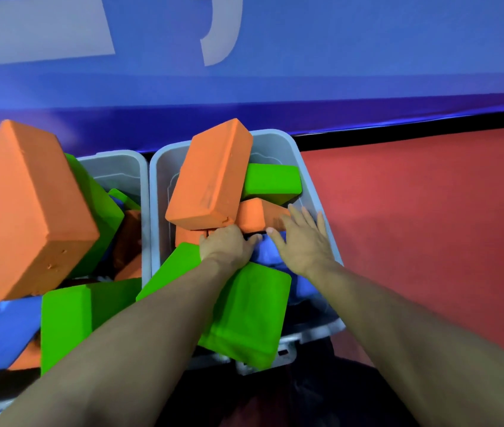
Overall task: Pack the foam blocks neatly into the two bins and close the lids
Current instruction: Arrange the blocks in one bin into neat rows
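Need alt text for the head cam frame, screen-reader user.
Both hands reach into the right bin: the left hand curls over jumbled foam, the right hand lies open on a blue block. Orange and green blocks stick up above both grey bins, which sit unlidded on a red floor by a blue wall.

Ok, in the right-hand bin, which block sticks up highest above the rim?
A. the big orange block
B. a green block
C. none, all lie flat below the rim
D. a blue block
A: the big orange block stands tilted, rising past the far rim of the right-hand bin.
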